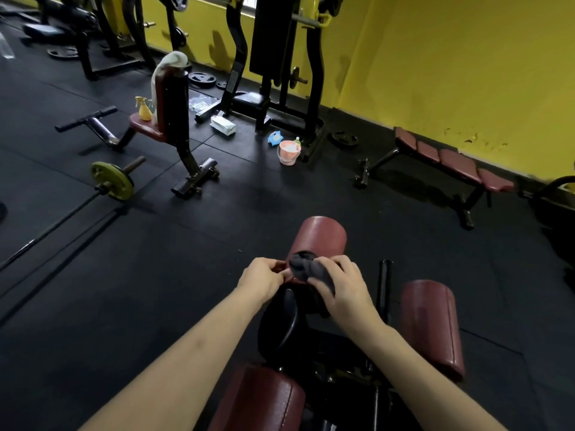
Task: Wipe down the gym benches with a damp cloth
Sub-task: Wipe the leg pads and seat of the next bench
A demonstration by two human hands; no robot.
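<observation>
I was looking at a gym. Black rubber floor tiles [217, 231] ran up to yellow walls [466, 73]. A padded maroon flat bench [451, 160] sat at 2 o'clock, a barbell [112, 180] with a green plate at 10, loose weight plates [201, 78] and black machine frames [273, 57] at 12.

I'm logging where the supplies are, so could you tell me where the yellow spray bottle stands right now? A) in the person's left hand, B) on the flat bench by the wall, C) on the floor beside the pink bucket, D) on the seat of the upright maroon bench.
D: the yellow spray bottle stands on the seat of the upright maroon bench, well apart from the pink bucket on the floor.
</observation>
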